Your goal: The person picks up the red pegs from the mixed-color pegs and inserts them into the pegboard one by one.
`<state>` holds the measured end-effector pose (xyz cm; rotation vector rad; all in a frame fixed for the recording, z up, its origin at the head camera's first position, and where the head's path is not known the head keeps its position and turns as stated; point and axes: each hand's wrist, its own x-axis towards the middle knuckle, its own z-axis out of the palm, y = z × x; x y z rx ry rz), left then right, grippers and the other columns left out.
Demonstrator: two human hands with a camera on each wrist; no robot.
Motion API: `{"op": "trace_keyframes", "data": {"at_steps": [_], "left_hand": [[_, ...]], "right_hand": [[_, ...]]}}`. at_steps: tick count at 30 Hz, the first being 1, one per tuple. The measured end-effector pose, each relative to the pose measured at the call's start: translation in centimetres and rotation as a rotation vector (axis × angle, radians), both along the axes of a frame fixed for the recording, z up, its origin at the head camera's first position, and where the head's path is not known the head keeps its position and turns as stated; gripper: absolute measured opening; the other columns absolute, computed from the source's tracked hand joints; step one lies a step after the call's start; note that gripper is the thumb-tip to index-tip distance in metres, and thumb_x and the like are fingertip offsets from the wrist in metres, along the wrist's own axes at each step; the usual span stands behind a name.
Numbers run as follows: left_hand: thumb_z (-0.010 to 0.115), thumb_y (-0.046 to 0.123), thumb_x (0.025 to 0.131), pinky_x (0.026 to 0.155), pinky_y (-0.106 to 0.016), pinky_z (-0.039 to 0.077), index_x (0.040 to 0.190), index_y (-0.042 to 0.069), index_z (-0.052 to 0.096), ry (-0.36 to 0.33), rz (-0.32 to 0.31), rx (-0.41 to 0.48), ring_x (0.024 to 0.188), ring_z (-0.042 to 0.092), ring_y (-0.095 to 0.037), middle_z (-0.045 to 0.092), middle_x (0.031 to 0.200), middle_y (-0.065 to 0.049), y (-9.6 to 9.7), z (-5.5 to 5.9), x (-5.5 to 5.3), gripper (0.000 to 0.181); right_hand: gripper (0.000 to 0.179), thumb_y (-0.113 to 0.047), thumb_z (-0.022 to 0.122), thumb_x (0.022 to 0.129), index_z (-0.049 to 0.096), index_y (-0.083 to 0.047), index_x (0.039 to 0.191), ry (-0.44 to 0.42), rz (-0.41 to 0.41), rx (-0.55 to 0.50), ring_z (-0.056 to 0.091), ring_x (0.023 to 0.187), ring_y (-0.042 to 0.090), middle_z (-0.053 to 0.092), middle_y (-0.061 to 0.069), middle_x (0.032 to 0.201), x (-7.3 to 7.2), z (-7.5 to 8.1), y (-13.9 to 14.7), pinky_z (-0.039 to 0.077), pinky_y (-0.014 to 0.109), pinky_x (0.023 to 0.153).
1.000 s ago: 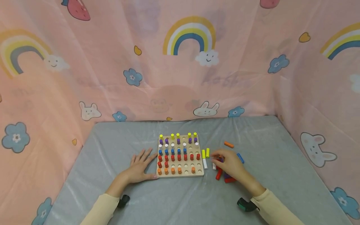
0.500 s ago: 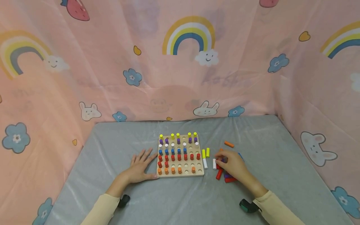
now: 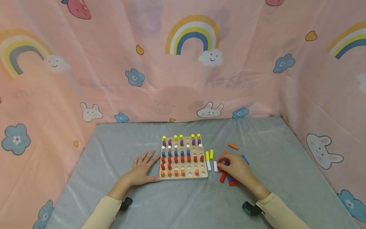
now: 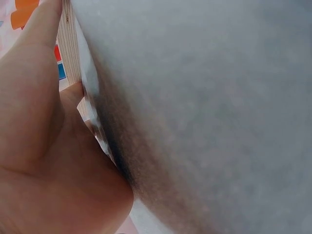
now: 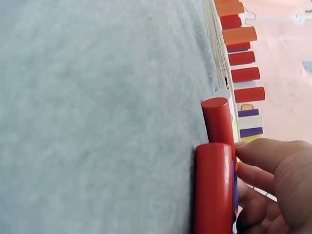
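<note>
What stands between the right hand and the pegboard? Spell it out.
Loose pegs: a red peg beside the right hand, then two white pegs and two yellow pegs, all lying on the table right of the pegboard. Lifting over them looks possible.

2 white pegs [image 3: 215,166] (room above) separate the right fingers [image 5: 258,176] from the pegboard [image 3: 193,176].

Pink cartoon-print drapes [image 3: 243,79], grey cloth-covered table [image 3: 128,136]

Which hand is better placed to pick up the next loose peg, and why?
Probably the right hand: it is at the loose pegs, while the left hand touches the pegboard on its left side.
</note>
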<state>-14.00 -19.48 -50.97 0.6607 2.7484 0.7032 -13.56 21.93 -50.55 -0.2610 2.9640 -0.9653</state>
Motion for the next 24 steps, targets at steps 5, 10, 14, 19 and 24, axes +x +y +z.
{"op": "trace_keyframes", "data": {"at_steps": [5, 10, 14, 19, 24], "left_hand": [[0.067, 0.070, 0.079, 0.114, -0.074, 0.001, 0.157, 0.020, 0.030, -0.019, 0.005, -0.037, 0.152, 0.005, -0.046, 0.013, 0.167, -0.014, 0.1, 0.4, 0.0, 0.099], [0.071, 0.062, 0.081, 0.116, -0.073, 0.002, 0.157, 0.021, 0.029, -0.041, 0.015, -0.086, 0.154, 0.004, -0.045, 0.011, 0.168, -0.012, 0.2, 0.6, -0.1, 0.096], [0.072, 0.059, 0.082, 0.116, -0.073, 0.003, 0.157, 0.021, 0.028, -0.047, 0.015, -0.105, 0.154, 0.004, -0.044, 0.010, 0.168, -0.012, 0.3, 0.7, -0.2, 0.095], [0.072, 0.058, 0.082, 0.116, -0.073, 0.003, 0.158, 0.021, 0.028, -0.044, 0.013, -0.104, 0.154, 0.004, -0.044, 0.010, 0.168, -0.012, 0.4, 0.8, -0.1, 0.095], [0.072, 0.060, 0.081, 0.115, -0.073, 0.003, 0.157, 0.020, 0.028, -0.034, 0.007, -0.083, 0.153, 0.005, -0.046, 0.011, 0.168, -0.014, 0.2, 0.6, -0.1, 0.096]], "right_hand": [[0.017, -0.026, 0.078, 0.084, 0.074, -0.014, 0.097, -0.029, -0.008, 0.007, 0.049, 0.060, 0.006, 0.061, -0.007, 0.071, -0.1, 0.3, -0.4, 0.038, 0.020, 0.054], [0.019, -0.027, 0.079, 0.084, 0.075, -0.013, 0.097, -0.032, -0.024, 0.045, 0.047, 0.059, 0.007, 0.059, -0.006, 0.069, -0.3, 0.4, -0.9, 0.036, 0.020, 0.052], [0.019, -0.027, 0.079, 0.083, 0.075, -0.014, 0.096, -0.026, -0.031, 0.066, 0.047, 0.058, 0.008, 0.057, -0.006, 0.067, -0.4, 0.4, -1.2, 0.034, 0.021, 0.051], [0.016, -0.025, 0.079, 0.083, 0.075, -0.014, 0.094, -0.015, -0.023, 0.058, 0.048, 0.058, 0.008, 0.057, -0.006, 0.067, -0.5, 0.4, -1.3, 0.035, 0.020, 0.051], [0.016, -0.024, 0.078, 0.084, 0.075, -0.014, 0.095, -0.014, -0.015, 0.051, 0.048, 0.061, 0.008, 0.058, -0.006, 0.069, -0.6, 0.4, -1.3, 0.037, 0.020, 0.054]]}}
